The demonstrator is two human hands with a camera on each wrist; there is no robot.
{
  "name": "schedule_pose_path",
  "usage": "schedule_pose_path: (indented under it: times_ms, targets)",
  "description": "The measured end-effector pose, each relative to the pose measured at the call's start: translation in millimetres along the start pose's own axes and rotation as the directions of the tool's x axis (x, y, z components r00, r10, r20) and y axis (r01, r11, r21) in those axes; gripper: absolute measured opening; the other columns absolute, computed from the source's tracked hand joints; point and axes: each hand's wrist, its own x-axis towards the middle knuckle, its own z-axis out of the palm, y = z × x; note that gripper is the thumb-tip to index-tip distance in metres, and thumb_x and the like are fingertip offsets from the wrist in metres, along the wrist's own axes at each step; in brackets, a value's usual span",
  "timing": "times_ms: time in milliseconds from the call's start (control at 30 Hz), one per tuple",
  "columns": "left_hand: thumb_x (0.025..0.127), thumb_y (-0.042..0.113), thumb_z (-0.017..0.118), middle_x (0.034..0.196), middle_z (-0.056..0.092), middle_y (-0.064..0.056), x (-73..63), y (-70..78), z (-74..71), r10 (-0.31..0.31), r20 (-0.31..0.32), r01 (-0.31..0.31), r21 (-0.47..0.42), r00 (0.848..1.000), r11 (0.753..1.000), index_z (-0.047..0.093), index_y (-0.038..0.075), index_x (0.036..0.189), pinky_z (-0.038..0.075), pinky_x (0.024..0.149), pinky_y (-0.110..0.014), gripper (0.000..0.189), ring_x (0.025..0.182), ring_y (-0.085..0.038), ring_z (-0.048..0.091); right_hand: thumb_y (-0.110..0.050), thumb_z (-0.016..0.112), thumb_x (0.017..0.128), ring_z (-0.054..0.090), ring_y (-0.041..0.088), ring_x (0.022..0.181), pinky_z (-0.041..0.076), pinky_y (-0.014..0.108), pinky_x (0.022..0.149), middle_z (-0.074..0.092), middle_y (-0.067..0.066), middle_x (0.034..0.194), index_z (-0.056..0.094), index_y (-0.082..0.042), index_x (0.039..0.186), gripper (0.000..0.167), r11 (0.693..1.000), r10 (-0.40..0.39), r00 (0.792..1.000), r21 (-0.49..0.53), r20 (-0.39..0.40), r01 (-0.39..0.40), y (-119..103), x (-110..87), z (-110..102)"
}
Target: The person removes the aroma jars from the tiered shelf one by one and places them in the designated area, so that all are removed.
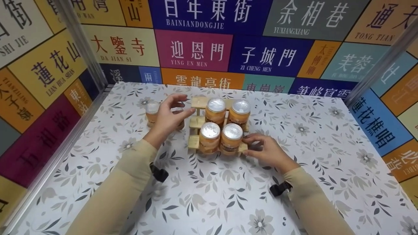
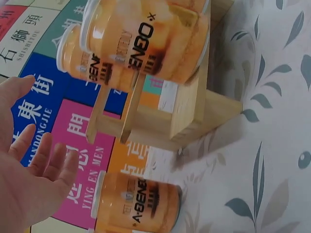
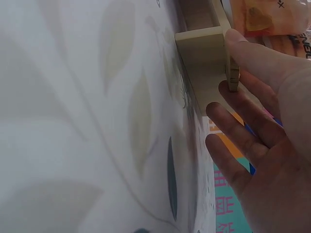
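Observation:
A stepped wooden stand (image 1: 194, 142) sits mid-table with its steps facing the person. Two orange printed cans with silver lids, a left one (image 1: 209, 143) and a right one (image 1: 231, 145), stand on its front step; two more (image 1: 215, 114) (image 1: 240, 117) stand higher up behind them. My right hand (image 1: 269, 151) pinches the right end of the front step between thumb (image 3: 257, 56) and fingers. Left of the stand, my left hand (image 1: 168, 116) is raised with fingers extended, holding nothing. The left wrist view shows its fingers (image 2: 41, 162) spread apart from the stand.
A similar can (image 1: 152, 109) stands on the table left of the stand, and another (image 1: 180, 125) is mostly hidden behind the left hand. A floral cloth (image 1: 209, 202) covers the table. Panels with colourful lettering (image 1: 194, 50) wall in the back and both sides.

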Motion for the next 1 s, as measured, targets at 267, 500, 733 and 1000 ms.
schedule_pose_path:
  times_ms: [267, 500, 733, 1000]
  targets:
    - [0.086, 0.02, 0.084, 0.137, 0.058, -0.018, -2.1, 0.9, 20.0, 0.013, 0.05, -0.013, -0.014, 0.999, 1.0, 0.059, 0.007, 0.136, 0.048, 0.11, -0.049, 0.058, 0.125, -0.032, 0.056, -0.018, 0.088, 0.082, 0.065, 0.03, 0.118, 0.058, 0.049, 0.098, 0.068, 0.01, 0.13, 0.076, -0.01, 0.114, 0.035, 1.0, 0.004, 1.0, 0.005, 0.006, -0.004, -1.3, -0.6, 0.6]
    - [0.087, 0.018, 0.084, 0.134, 0.06, -0.01, 0.0, 7.3, 31.6, 0.02, 0.083, -0.019, -0.003, 0.996, 1.0, 0.058, 0.008, 0.137, 0.05, 0.108, -0.04, 0.057, 0.122, -0.026, 0.058, -0.016, 0.088, 0.082, 0.066, 0.03, 0.116, 0.058, 0.05, 0.096, 0.068, 0.009, 0.13, 0.076, -0.01, 0.113, 0.034, 1.0, 0.011, 1.0, 0.009, 0.004, -0.011, -2.3, 0.8, -0.1]
    - [0.086, 0.016, 0.084, 0.133, 0.06, -0.012, 2.6, 6.6, 43.6, 0.036, 0.116, -0.032, -0.033, 0.993, 0.999, 0.058, 0.005, 0.136, 0.049, 0.109, -0.048, 0.057, 0.119, -0.029, 0.059, -0.012, 0.087, 0.082, 0.063, 0.034, 0.121, 0.057, 0.051, 0.1, 0.067, 0.016, 0.131, 0.075, -0.003, 0.116, 0.037, 0.999, 0.004, 1.0, 0.038, 0.003, -0.004, -0.4, 0.9, 1.3]
    - [0.084, 0.015, 0.086, 0.131, 0.064, -0.011, 3.0, 7.8, 51.8, -0.01, 0.127, 0.009, 0.013, 0.992, 1.0, 0.059, 0.008, 0.135, 0.053, 0.103, -0.043, 0.058, 0.112, -0.026, 0.061, -0.014, 0.088, 0.081, 0.062, 0.03, 0.124, 0.056, 0.046, 0.102, 0.066, 0.012, 0.133, 0.075, -0.008, 0.117, 0.039, 0.999, 0.032, 0.999, 0.043, 0.009, -0.033, -0.5, 0.3, 1.9]
